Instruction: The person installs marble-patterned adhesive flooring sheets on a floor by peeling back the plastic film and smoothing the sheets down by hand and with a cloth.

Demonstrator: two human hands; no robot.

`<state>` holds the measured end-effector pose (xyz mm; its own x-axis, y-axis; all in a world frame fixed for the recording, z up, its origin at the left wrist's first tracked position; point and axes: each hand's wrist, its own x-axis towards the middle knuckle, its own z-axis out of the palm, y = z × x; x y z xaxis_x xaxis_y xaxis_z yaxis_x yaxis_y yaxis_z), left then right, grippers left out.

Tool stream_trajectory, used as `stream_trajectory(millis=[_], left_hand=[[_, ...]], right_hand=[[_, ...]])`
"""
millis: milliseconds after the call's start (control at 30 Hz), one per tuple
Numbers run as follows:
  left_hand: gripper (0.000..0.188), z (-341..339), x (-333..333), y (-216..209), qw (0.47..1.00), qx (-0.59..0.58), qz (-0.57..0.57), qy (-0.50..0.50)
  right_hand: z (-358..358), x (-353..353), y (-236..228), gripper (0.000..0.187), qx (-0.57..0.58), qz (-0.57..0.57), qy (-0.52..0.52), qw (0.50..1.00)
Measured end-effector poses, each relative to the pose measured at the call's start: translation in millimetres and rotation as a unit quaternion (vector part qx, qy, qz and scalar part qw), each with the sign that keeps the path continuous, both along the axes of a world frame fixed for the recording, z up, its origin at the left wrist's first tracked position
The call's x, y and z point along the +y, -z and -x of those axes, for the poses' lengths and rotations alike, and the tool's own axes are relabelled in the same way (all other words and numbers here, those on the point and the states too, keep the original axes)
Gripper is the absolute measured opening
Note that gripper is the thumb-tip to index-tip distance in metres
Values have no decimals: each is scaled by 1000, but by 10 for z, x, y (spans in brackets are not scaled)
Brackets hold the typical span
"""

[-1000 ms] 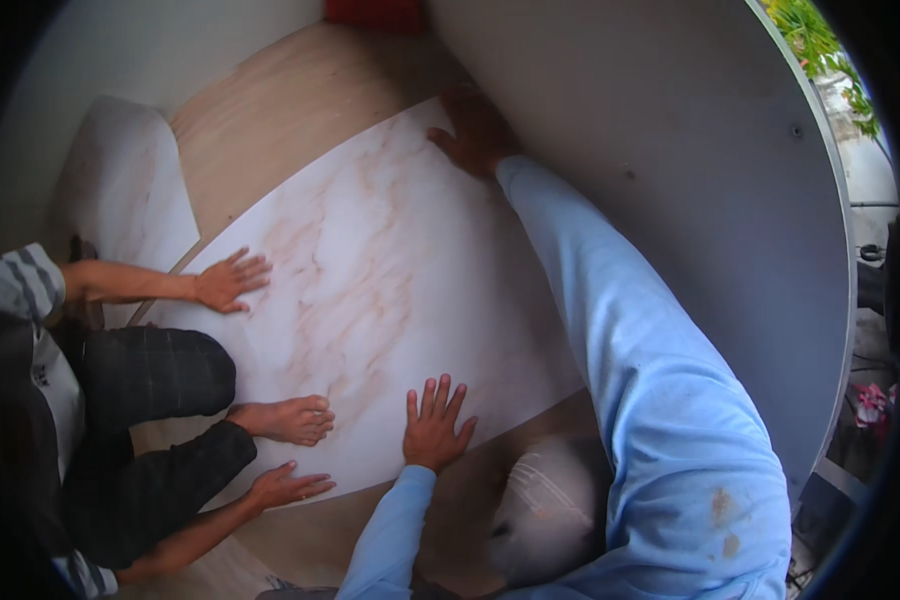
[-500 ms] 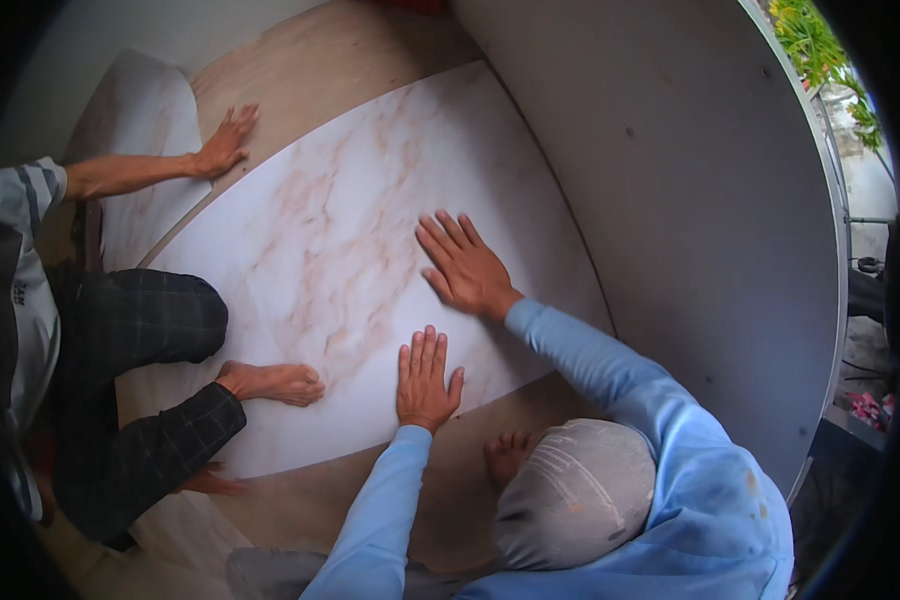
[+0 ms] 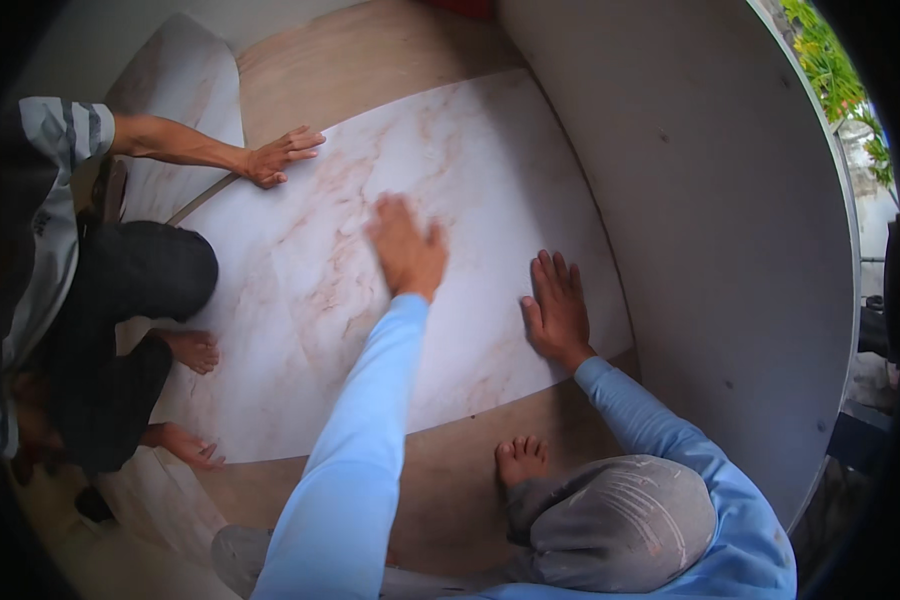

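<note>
Marbled sheet (image 3: 490, 230) lies on brown floor (image 3: 370, 60), beside grey panel (image 3: 720, 210). Your left hand (image 3: 408, 252) spread, blurred, contact unclear; right hand (image 3: 558, 312) opened flat on sheet; neither grips anything. Probably light, bendy, smooth; best held by edges, creases likely.

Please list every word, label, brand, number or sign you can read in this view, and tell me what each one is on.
No text is legible here.
Co-worker's shirt: a small dark mark that may be lettering, too small and blurred to read.
Marbled sheet: no lettering visible, only brownish streaks.
Grey panel: no lettering visible, just small dark spots.
</note>
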<state>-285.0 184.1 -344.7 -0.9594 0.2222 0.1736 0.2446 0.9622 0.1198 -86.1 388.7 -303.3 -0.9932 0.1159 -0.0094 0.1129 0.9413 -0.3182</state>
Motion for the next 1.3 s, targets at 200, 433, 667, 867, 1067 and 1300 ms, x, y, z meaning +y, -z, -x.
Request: stream_trajectory(millis=[200, 433, 667, 867, 1067, 1300], left_hand=[[53, -660, 1278, -448, 860, -192, -378, 284], [70, -1252, -567, -307, 973, -131, -78, 175], [76, -1606, -1946, -303, 988, -148, -30, 19], [77, -1702, -2079, -322, 986, -158, -42, -30], [70, -1683, -2126, -246, 987, -144, -66, -38], [69, -1704, -2089, -215, 984, -113, -113, -72]], right_hand=[[-229, 260, 228, 66, 104, 129, 82, 983], [-109, 35, 42, 77, 16, -35, 56, 998], [-133, 11, 51, 80, 7, -63, 52, 997], [-49, -417, 6, 75, -25, -43, -62, 997], [665, -1708, -31, 65, -35, 2, -283, 958], [1786, -2608, 109, 64, 23, -38, -408, 912]])
